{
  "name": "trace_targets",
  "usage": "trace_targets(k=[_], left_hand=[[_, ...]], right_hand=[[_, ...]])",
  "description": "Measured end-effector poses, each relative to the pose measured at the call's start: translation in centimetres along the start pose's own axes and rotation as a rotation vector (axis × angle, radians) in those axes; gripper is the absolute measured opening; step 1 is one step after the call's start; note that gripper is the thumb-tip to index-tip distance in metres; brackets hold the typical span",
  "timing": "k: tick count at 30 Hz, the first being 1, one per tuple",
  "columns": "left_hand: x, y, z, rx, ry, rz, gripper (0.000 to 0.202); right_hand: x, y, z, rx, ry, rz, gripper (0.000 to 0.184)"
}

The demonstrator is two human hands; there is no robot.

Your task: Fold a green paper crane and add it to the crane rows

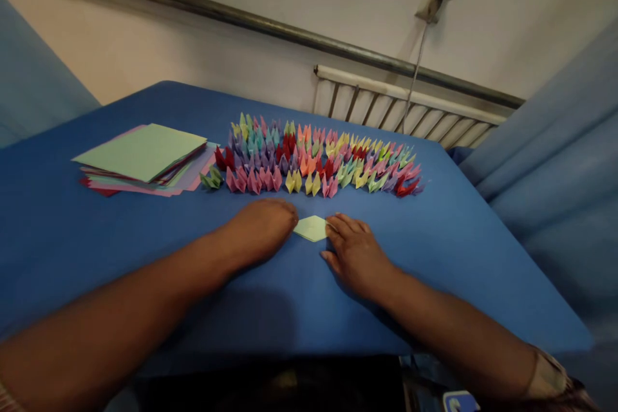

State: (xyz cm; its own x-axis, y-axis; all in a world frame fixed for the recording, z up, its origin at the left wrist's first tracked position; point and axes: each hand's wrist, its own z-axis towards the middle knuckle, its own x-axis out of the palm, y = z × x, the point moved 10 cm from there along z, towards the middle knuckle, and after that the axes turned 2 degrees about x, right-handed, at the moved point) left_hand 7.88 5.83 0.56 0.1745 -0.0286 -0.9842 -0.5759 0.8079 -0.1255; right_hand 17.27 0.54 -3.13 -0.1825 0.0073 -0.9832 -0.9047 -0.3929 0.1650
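Observation:
A small folded piece of pale green paper lies flat on the blue table. My left hand rests palm down with its fingertips on the paper's left edge. My right hand presses its fingertips on the paper's right edge. Both hands pin the paper to the table between them. Just beyond the hands, rows of many small folded paper pieces in pink, yellow, green, purple and red stand upright.
A stack of flat coloured paper sheets with a green one on top lies at the left of the table. A railing and a wall with a cable run behind the table. Blue fabric hangs on both sides.

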Motion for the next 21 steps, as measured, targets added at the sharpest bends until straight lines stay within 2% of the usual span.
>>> trace_targets(k=[2,5,10,14,18,21], left_hand=[[-0.2,-0.1,0.0,0.000,0.043,0.077,0.022],[-0.4,-1.5,0.2,0.063,0.059,0.127,0.020],[0.8,-3.3,0.4,0.129,0.053,-0.093,0.015],[1.9,-3.1,0.3,0.121,0.073,-0.135,0.013],[2.2,-2.6,0.4,0.100,0.092,-0.119,0.015],[2.3,-2.2,0.5,0.058,0.107,-0.115,0.017]], right_hand=[[-0.5,0.0,0.4,0.004,-0.012,-0.018,0.042],[-0.9,0.0,1.1,0.011,-0.013,-0.029,0.034],[-0.6,-0.1,2.1,-0.028,-0.008,0.016,0.027],[-0.5,-0.3,2.2,-0.070,-0.038,0.041,0.023],[-0.5,-0.3,2.1,-0.077,-0.073,0.020,0.021],[-0.5,-0.5,2.1,-0.076,-0.090,0.092,0.021]])
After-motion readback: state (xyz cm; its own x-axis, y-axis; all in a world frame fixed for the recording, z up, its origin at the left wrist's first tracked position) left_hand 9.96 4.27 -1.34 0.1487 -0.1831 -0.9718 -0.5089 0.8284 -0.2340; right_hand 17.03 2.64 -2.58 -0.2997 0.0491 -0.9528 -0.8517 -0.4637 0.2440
